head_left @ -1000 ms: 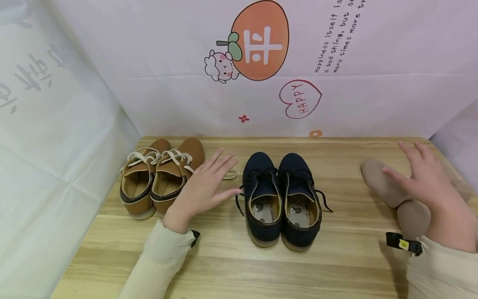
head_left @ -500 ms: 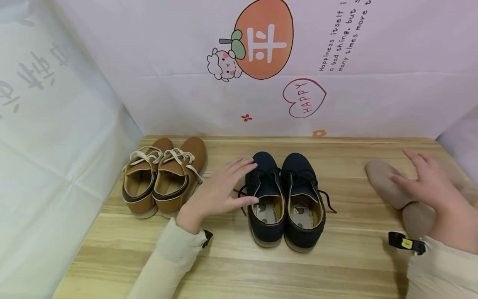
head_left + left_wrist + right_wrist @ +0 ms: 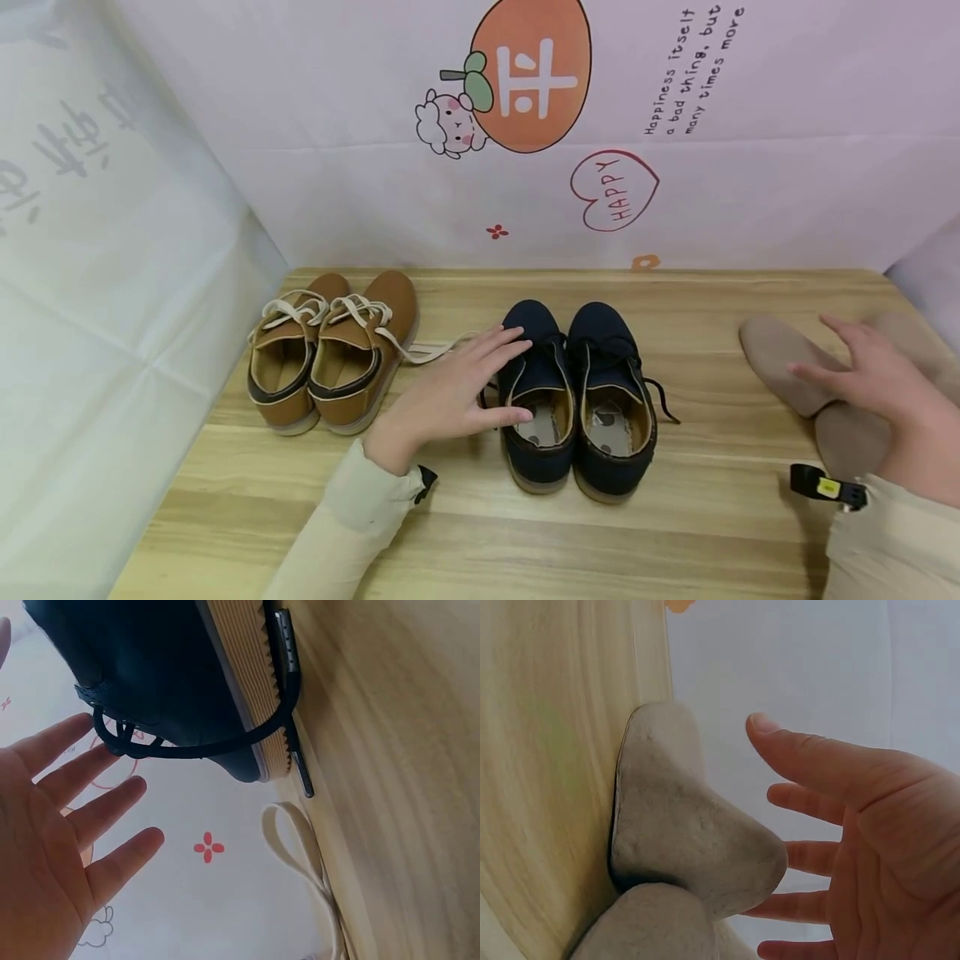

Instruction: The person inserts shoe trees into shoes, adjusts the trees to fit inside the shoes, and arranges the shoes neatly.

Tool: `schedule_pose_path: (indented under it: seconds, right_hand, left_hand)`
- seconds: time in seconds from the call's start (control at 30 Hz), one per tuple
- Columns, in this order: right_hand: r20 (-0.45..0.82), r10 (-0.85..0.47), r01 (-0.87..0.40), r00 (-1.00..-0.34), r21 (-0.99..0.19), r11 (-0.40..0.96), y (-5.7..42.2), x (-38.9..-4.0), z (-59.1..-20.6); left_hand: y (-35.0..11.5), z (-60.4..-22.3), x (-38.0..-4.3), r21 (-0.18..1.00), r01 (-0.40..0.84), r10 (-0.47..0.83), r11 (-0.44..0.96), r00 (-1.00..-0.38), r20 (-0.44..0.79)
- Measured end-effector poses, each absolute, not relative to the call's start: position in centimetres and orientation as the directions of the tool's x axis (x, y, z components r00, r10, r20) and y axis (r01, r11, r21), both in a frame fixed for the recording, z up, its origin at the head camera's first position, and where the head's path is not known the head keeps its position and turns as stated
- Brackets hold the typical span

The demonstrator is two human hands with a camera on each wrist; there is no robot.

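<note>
A pair of navy lace-up shoes (image 3: 596, 323) stands side by side on the wooden tabletop, toes pointing away from me. My left hand (image 3: 453, 393) hovers at the left side of this pair, fingers spread, some fingertips overlapping the left shoe in the head view. In the left wrist view, the palm (image 3: 37, 832) faces a shoe with a looped black lace (image 3: 210, 748); nothing is gripped. At the right, my right hand (image 3: 885, 385) is held with spread fingers over taupe, smooth rounded pieces (image 3: 783, 362), their kind unclear. The right wrist view has its fingers beside and partly behind one piece (image 3: 690, 817).
Brown shoes (image 3: 393, 302) with cream laces stand at the left. One cream lace (image 3: 423, 354) trails across the wood toward the navy pair. A printed white cloth (image 3: 360, 208) rises behind the tabletop (image 3: 525, 542), with white cloth also at the left side.
My left hand has moved right, from beside the brown shoes to the navy pair. The right hand has shifted slightly. The shoes look unmoved; the view has turned slightly.
</note>
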State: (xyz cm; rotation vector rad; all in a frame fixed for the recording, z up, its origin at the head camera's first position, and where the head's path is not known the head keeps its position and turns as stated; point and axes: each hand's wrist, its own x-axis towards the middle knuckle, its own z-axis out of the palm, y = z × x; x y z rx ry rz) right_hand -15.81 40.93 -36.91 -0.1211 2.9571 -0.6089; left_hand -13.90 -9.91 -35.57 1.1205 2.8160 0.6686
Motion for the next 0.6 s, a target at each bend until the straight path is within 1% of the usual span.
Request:
schedule_pose_path:
  seconds: [0.2, 0.47, 0.6]
  right_hand:
    - [-0.188, -0.109, -0.025, -0.976, -0.402, 0.915, 41.6, -16.1, -36.9]
    - [-0.264, -0.114, -0.001, -0.958, -0.395, 0.919, 42.1, -16.1, -37.7]
    - [-0.276, -0.128, -0.006, -0.952, -0.404, 0.915, 42.0, -16.3, -38.1]
  left_hand:
    - [-10.1, -35.7, -13.9, 0.375, 0.647, 0.663, 0.663, -0.741, 0.107]
    - [-10.1, -35.8, -14.0, 0.362, 0.650, 0.667, 0.668, -0.739, 0.097]
    - [-10.3, -35.9, -14.1, 0.360, 0.640, 0.658, 0.678, -0.747, 0.088]
